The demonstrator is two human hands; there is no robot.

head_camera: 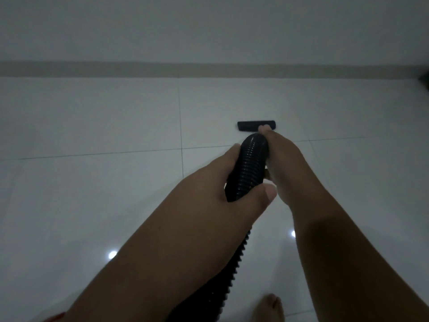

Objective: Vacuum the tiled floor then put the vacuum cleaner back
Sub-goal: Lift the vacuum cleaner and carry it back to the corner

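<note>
Two hands, one hose: the left hand (218, 182) wraps the black ribbed hose (251, 163) from the left side, thumb laid across its top. The right hand (286, 159) grips the same hose a little farther along from the right side, with a fingertip showing past the hose's far end. Both are clamped on it, close together, and the hose runs back between the forearms toward the bottom edge of the view. Beyond the hands lies one flat black nozzle (247, 125), set crosswise on the floor (92, 124); its right part is hidden behind the right hand, and the join between nozzle and hose cannot be seen. The floor is large pale glossy tiles with thin grout lines, and two small bright glints (112, 254) sit on it — one left of the arms, one between them. One bare foot (269, 307) shows at the bottom. A beige skirting (139, 69) runs along the foot of a plain wall (209, 26). The light is dim, and any marking on hose or nozzle is too dark to read.
</note>
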